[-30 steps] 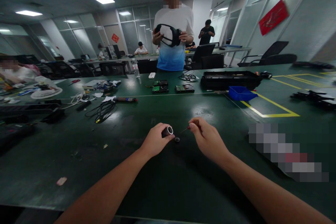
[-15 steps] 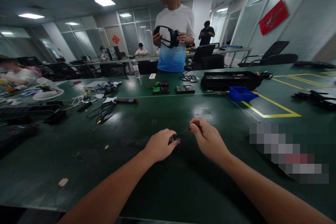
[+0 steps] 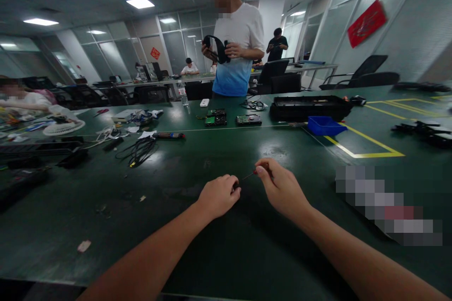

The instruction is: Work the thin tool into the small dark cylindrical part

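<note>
In the head view, my left grip [image 3: 219,196] sits at the centre of the frame, curled around a small dark piece [image 3: 235,187]; only a sliver of it shows between thumb and forefinger. A second ago the pale ring at its end faced out and a little round part lay by my thumb; now my fingers have folded over, and neither ring nor round part can be made out. My right grip [image 3: 280,187], just right of centre, has hardly moved, pinched around a thin screwdriver [image 3: 249,175]. Its shaft points down and left at my left fingertips, but I cannot tell whether the tip touches the piece. I judge this means the piece is now steadied close to the tool, though hidden from view.

Beneath both lies the green desk [image 3: 212,263]. Farther up the frame are circuit boards [image 3: 216,121] and, right of them, a blue bin [image 3: 325,126]. At top centre, a person [image 3: 237,26] has turned the black headset [image 3: 221,51] they hold.
</note>
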Demonstrator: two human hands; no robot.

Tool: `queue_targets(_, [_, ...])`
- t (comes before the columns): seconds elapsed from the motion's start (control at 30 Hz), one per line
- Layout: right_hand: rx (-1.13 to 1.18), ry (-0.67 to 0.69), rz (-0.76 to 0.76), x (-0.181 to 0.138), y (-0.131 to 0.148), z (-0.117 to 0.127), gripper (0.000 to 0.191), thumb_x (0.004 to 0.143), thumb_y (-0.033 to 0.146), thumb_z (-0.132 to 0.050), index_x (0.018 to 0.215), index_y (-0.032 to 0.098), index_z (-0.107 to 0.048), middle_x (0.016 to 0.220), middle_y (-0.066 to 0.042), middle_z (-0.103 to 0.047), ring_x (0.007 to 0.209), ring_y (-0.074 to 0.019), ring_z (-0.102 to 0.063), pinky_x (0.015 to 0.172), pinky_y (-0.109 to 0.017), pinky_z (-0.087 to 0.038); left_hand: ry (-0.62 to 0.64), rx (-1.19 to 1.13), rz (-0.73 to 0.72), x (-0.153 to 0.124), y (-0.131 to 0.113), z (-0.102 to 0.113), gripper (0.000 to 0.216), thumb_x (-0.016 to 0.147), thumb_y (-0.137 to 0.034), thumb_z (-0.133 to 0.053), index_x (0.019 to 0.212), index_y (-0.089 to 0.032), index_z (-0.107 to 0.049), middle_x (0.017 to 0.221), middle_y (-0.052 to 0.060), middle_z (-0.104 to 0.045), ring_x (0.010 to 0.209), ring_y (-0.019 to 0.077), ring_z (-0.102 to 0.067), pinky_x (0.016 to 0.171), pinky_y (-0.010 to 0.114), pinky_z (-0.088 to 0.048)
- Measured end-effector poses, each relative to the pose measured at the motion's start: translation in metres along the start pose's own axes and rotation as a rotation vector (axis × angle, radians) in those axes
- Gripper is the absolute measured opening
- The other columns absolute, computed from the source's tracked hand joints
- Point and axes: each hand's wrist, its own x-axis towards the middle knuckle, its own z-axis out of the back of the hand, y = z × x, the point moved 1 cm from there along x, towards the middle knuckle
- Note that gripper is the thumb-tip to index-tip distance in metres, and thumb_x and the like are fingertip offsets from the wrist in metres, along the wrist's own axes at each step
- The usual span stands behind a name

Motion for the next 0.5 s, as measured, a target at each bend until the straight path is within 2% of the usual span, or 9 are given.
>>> queue_targets(0.13, [0.006, -0.002, -0.011, 0.000, -0.001, 0.001, 0.018, 0.099, 0.031, -0.041, 0.102, 0.021, -0.055, 0.089, -0.005, -0.068, 0.080, -0.0214, -0.066, 0.072, -0.034, -0.046, -0.107, -0.298, 0.140, 0.002, 0.011, 0.008, 0.020, 0.092, -0.034, -0.048, 0.091, -0.022, -0.064, 0.077, -0.001, -0.062, 0.068, 0.0150, -0.056, 0.059, 0.028, -0.035])
queue_targets(0.3, [0.011, 0.031, -0.021, -0.001, 0.001, 0.001, 0.019, 0.100, 0.032, -0.040, 0.102, 0.022, -0.055, 0.088, -0.005, -0.068, 0.081, -0.0218, -0.065, 0.070, -0.034, -0.046, -0.294, -0.583, 0.299, 0.009, 0.044, 0.019, 0.014, 0.086, -0.031, -0.049, 0.082, -0.019, -0.056, 0.067, -0.002, -0.053, 0.057, 0.0122, -0.046, 0.052, 0.025, -0.031])
queue_targets(0.4, [0.012, 0.035, -0.025, 0.000, 0.001, 0.003, 0.018, 0.100, 0.032, -0.041, 0.101, 0.021, -0.056, 0.088, -0.005, -0.068, 0.080, -0.0213, -0.065, 0.069, -0.033, -0.045, -0.389, -0.795, 0.387, 0.012, 0.059, 0.030, 0.009, 0.083, -0.027, -0.048, 0.079, -0.019, -0.051, 0.067, -0.001, -0.051, 0.053, 0.0110, -0.043, 0.047, 0.023, -0.028])
queue_targets(0.5, [0.014, 0.040, -0.031, 0.000, 0.002, 0.003, 0.018, 0.100, 0.031, -0.041, 0.101, 0.021, -0.056, 0.087, -0.004, -0.067, 0.078, -0.0204, -0.064, 0.068, -0.033, -0.044, -0.512, -1.120, 0.437, 0.010, 0.063, 0.050, 0.007, 0.081, -0.025, -0.050, 0.085, -0.020, -0.049, 0.077, 0.000, -0.055, 0.056, 0.0111, -0.047, 0.045, 0.021, -0.029])
